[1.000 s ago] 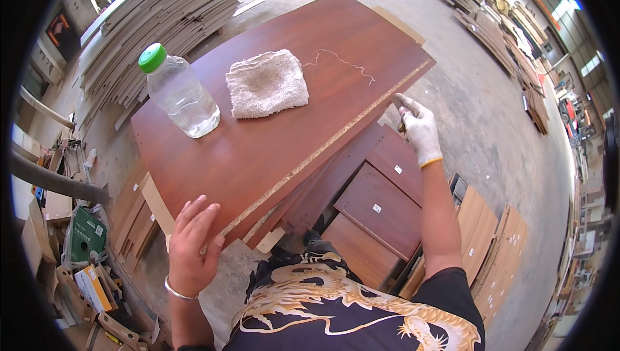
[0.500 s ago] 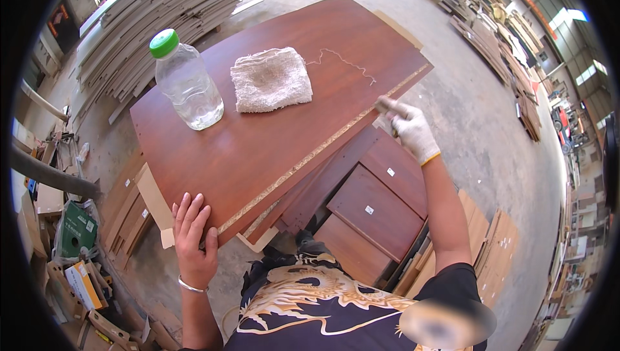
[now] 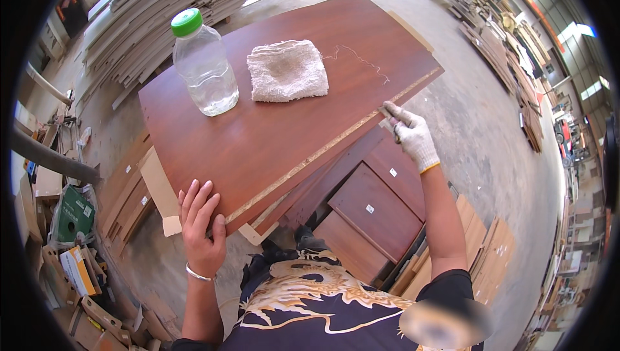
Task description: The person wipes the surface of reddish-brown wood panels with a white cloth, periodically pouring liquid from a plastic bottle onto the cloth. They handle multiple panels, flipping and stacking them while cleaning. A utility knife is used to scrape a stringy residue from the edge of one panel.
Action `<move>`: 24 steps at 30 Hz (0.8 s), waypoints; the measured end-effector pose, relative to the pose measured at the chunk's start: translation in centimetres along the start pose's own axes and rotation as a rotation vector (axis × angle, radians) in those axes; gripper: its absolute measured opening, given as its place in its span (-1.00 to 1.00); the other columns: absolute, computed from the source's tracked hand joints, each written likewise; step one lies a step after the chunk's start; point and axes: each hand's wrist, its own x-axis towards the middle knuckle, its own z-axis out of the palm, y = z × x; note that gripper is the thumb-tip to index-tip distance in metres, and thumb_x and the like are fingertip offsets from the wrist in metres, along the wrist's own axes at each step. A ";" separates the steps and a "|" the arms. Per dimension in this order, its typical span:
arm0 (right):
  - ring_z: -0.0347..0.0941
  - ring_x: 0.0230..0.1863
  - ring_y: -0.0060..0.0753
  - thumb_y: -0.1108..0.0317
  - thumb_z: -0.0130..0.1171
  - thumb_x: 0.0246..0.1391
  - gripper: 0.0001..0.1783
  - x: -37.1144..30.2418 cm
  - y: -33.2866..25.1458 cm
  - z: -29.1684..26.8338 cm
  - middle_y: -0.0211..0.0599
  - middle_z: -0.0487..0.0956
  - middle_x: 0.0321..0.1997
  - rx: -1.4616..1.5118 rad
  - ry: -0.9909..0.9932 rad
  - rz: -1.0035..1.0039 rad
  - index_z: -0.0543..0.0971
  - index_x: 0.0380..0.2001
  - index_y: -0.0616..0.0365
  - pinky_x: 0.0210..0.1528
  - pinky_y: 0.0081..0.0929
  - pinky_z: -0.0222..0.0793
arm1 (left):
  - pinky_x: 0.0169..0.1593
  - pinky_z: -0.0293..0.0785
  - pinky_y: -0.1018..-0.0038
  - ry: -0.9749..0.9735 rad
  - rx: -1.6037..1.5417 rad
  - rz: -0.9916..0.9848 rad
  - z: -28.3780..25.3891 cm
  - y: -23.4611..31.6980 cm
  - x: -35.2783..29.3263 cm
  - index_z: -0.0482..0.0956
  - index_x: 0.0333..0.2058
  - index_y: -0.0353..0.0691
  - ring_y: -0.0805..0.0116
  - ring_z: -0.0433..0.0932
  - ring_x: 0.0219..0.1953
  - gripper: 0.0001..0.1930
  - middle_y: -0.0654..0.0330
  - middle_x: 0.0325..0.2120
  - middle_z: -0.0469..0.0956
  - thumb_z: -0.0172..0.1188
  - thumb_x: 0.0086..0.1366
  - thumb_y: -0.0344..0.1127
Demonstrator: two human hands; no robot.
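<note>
The board (image 3: 258, 141) is found between left hand (image 3: 205, 228) and right hand (image 3: 416, 139), bottle (image 3: 206, 70) and cloth (image 3: 288, 73) upon it. Left fingers are extended at its near-left corner; right fingers, gloved, are bent at its raw edge (image 3: 303, 166); whether anything is gripped cannot be told. Corner should be held firmly, edge contact made lightly.

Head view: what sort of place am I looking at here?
Probably a woodworking or furniture workshop: a big stack of boards stands behind the reddish-brown panel, and tan boards lie on the right.
</note>
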 end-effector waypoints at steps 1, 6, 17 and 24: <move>0.25 -0.44 -0.83 0.68 0.00 0.34 -0.44 -1.6 -0.8 1.2 -0.25 0.71 0.25 -0.005 -0.024 0.007 0.58 0.35 0.15 -0.40 -0.72 0.27 | 0.59 0.01 -0.05 -0.004 -0.009 0.000 0.0 0.0 -0.1 0.67 0.03 -0.41 -0.11 0.36 0.47 -0.68 -0.05 0.26 0.59 0.16 0.34 -0.47; 0.37 -0.41 -0.80 0.69 0.01 0.24 -0.37 -8.8 -3.3 6.9 -0.24 0.73 0.21 0.170 -0.289 0.068 0.57 0.36 0.16 -0.35 -0.71 0.38 | 0.58 0.03 -0.06 0.007 -0.029 0.008 0.0 0.0 0.0 0.69 -0.01 -0.38 -0.10 0.40 0.44 -0.69 -0.05 0.23 0.61 0.23 0.27 -0.50; 0.42 -0.61 -0.60 0.44 0.05 0.38 -0.63 -3.3 -5.5 4.7 -0.24 0.64 -0.38 0.491 -0.213 0.006 0.52 0.18 0.33 -0.54 -0.61 0.34 | 0.58 0.01 -0.10 0.001 -0.004 0.039 0.1 0.4 -0.2 0.72 -0.04 -0.32 -0.11 0.43 0.41 -0.68 -0.06 0.24 0.59 0.32 0.21 -0.46; 0.62 -0.43 -0.53 0.37 0.17 0.37 -0.80 -4.4 -13.5 14.6 -0.27 0.72 -0.32 0.036 -0.596 0.003 0.62 -0.04 0.21 -0.41 -0.57 0.50 | 0.59 -0.01 -0.05 0.006 -0.280 -0.102 -1.2 0.5 -0.5 0.50 0.31 -0.34 0.03 0.45 0.42 -0.44 -0.03 0.24 0.61 0.35 0.39 -0.28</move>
